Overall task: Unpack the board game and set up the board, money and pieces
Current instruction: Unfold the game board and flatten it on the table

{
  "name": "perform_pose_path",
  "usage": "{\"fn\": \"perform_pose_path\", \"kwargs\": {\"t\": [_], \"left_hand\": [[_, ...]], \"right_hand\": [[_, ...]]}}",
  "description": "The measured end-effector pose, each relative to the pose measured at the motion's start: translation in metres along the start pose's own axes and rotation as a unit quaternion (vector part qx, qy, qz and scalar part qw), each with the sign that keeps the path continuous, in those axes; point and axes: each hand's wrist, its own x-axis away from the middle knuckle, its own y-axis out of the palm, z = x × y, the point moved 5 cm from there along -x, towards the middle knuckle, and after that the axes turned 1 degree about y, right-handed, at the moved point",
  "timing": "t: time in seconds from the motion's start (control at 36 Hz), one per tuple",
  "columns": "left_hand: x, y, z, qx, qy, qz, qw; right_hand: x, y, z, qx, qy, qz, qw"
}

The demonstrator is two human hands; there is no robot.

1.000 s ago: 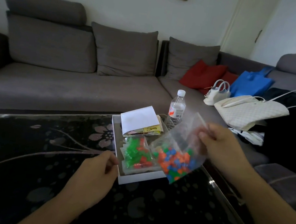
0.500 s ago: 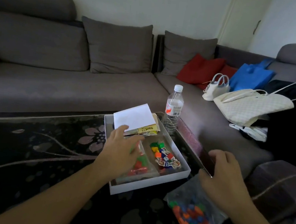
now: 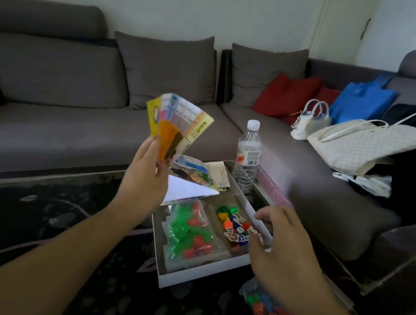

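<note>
The left hand (image 3: 146, 176) pinches a fanned stack of cards (image 3: 177, 126) up above the table (image 3: 41, 217), probably to sort them; the right hand (image 3: 282, 249), fingers loosely spread and empty, hovers at the box (image 3: 202, 276) by the loose pieces (image 3: 233, 226)

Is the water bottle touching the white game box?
Apart. In the head view, a strip of dark table shows between the water bottle base and the game box wall.
</note>
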Motion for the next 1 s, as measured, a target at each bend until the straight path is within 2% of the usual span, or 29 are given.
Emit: {"fn": "perform_pose_path", "kwargs": {"t": [0.17,0.28,0.39,0.5,0.56,0.69,0.83,1.0], "left_hand": [[0.015,-0.085,0.028,0.051,0.048,0.075,0.995],[0.039,-0.142,0.042,0.117,0.039,0.098,0.988],[0.071,-0.192,0.056,0.157,0.039,0.13,0.978],[0.107,-0.237,0.07,0.148,0.051,0.157,0.975],[0.119,-0.256,0.072,0.142,0.045,0.164,0.975],[0.139,-0.302,0.064,0.117,0.01,0.201,0.973],[0.161,-0.356,0.064,0.098,0.011,0.248,0.964],[0.179,-0.418,0.034,0.098,-0.047,0.29,0.951]], "right_hand": [[-0.003,0.017,-0.077,-0.078,-0.028,-0.026,0.996],[-0.001,0.036,-0.152,-0.153,-0.073,-0.084,0.982],[0.007,0.05,-0.228,-0.287,-0.093,-0.154,0.941],[0.025,0.059,-0.293,-0.382,-0.062,-0.231,0.893],[0.034,0.065,-0.314,-0.402,-0.021,-0.24,0.883],[0.052,0.063,-0.345,-0.351,0.026,-0.16,0.922],[0.062,0.05,-0.363,-0.309,-0.026,-0.102,0.945],[0.042,0.026,-0.379,-0.229,-0.098,-0.01,0.968]]}}
